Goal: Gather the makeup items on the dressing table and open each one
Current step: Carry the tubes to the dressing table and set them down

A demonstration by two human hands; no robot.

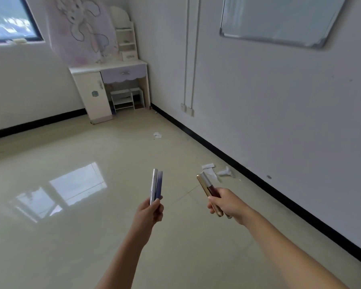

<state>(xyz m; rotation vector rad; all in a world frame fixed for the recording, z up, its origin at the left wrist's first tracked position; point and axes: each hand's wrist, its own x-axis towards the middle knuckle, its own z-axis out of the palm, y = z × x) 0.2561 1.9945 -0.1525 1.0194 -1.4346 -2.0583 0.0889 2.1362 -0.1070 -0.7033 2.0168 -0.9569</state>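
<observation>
Left hand (151,213) grips two slim, smooth cylinders, one silver tube (154,184) and one purple tube (159,184). Right hand (227,205) grips two more, a gold tube (204,187) and a brown tube (212,188). All four are held well in front of the white dressing table (88,69), above glossy cream floor tiles (92,226).

Whiteboard (279,19) mounted on the right wall. Window (6,17) at far left, beside a pale rabbit-print hanging (81,28). White cable conduits (191,49) running down to wall sockets (187,109). Black skirting (258,178) along both walls. Torn paper scraps (212,171) on the glossy beige floor (71,236), near the right-hand skirting.
</observation>
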